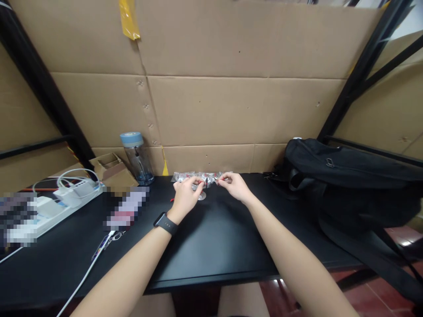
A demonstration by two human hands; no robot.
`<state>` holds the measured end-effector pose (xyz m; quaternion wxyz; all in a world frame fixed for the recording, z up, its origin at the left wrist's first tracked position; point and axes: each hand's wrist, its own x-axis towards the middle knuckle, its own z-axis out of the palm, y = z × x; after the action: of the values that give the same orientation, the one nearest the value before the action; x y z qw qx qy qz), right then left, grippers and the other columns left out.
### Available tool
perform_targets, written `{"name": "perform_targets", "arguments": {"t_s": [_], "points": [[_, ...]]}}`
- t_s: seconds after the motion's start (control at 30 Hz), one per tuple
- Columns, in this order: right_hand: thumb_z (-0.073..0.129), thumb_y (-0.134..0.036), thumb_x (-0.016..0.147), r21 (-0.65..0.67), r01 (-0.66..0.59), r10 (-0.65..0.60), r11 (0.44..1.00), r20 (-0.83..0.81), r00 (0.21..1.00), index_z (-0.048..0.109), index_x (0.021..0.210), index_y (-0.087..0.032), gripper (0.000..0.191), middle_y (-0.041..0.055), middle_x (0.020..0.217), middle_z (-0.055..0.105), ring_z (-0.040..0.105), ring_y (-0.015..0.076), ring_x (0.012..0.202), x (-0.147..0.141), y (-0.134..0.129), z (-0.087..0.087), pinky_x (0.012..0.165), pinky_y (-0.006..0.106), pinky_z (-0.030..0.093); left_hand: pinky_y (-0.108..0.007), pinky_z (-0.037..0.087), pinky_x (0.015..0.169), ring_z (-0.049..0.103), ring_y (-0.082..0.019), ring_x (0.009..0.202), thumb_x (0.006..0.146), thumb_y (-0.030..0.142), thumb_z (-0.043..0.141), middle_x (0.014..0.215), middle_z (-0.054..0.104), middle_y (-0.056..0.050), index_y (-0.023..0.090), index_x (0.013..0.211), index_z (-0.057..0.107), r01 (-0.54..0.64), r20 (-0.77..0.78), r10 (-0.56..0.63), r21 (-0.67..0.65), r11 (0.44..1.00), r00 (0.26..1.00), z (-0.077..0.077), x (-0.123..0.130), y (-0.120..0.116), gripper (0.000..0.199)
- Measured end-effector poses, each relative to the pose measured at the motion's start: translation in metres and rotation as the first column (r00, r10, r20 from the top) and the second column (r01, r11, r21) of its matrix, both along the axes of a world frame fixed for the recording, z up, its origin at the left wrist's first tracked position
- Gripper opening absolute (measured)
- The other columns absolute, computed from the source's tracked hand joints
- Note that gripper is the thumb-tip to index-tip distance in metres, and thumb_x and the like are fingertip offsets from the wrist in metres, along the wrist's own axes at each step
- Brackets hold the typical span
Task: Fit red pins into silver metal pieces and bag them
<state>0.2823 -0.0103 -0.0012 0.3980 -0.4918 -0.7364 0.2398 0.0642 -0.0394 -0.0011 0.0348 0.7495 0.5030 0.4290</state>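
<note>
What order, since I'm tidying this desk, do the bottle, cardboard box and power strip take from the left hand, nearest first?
1. Bottle, left of the left hand
2. Cardboard box, beside the bottle
3. Power strip, leftmost of these

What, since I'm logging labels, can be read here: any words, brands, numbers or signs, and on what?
No text can be read.
Clear plastic packets by the hands: too small to tell any print.
Blue bottle lid: a pale mark on top, too small to read.
Small tag beside the white cable: too small and blurred.
</note>
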Motion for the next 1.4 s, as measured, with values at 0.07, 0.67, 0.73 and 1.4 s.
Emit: {"name": "perform_targets", "arguments": {"t_s": [0.07,0.67,0.73,1.4], "points": [[0.067,-0.034,0.085,-0.022,-0.085,0.075,0.996,-0.295,0.952,0.067,0.089,-0.016,0.018,0.0079,0.095,0.075,0.072,0.0183,0.084,-0.014,-0.004,-0.002,0.075,0.029,0.056,-0.038,0.04,0.093,0.07,-0.021,0.095,0.093,0.032,0.059,0.099,0.078,-0.001,0.026,0.095,0.071,0.002,0.052,-0.002,-0.004,1.0,0.999,0.0,0.0,0.0,0.014],[0.08,-0.022,0.077,-0.263,-0.419,0.15,0.869,-0.667,0.729,0.068,0.122,-0.023,0.047,0.0078,0.118,0.067,0.075,0.0168,0.085,-0.034,-0.027,0.006,0.085,0.036,0.064,-0.041,0.034,0.091,0.064,-0.025,0.103,0.093,0.038,0.06,0.099,0.078,-0.001,0.03,0.097,0.075,0.027,-0.083,-0.025,0.02,0.999,0.996,-0.002,-0.004,0.004,0.017],[0.083,-0.025,0.073,-0.247,-0.398,0.162,0.884,-0.636,0.754,0.067,0.123,-0.024,0.052,0.0083,0.122,0.065,0.074,0.0174,0.088,-0.034,-0.026,0.004,0.082,0.035,0.064,-0.041,0.033,0.091,0.062,-0.025,0.105,0.092,0.039,0.061,0.103,0.077,-0.001,0.03,0.101,0.073,0.022,-0.113,-0.017,0.037,0.999,0.993,0.0,-0.008,0.005,0.018],[0.077,-0.018,0.075,0.26,0.059,-0.111,0.964,0.193,0.975,0.071,0.117,-0.023,0.043,0.0058,0.108,0.068,0.066,0.0188,0.092,0.023,-0.001,0.012,0.091,0.033,0.051,-0.05,0.026,0.093,0.057,-0.029,0.109,0.096,0.032,0.054,0.103,0.077,-0.005,0.026,0.087,0.074,-0.042,-0.253,0.074,0.13,0.991,0.965,-0.01,-0.021,0.019,0.023]]}}
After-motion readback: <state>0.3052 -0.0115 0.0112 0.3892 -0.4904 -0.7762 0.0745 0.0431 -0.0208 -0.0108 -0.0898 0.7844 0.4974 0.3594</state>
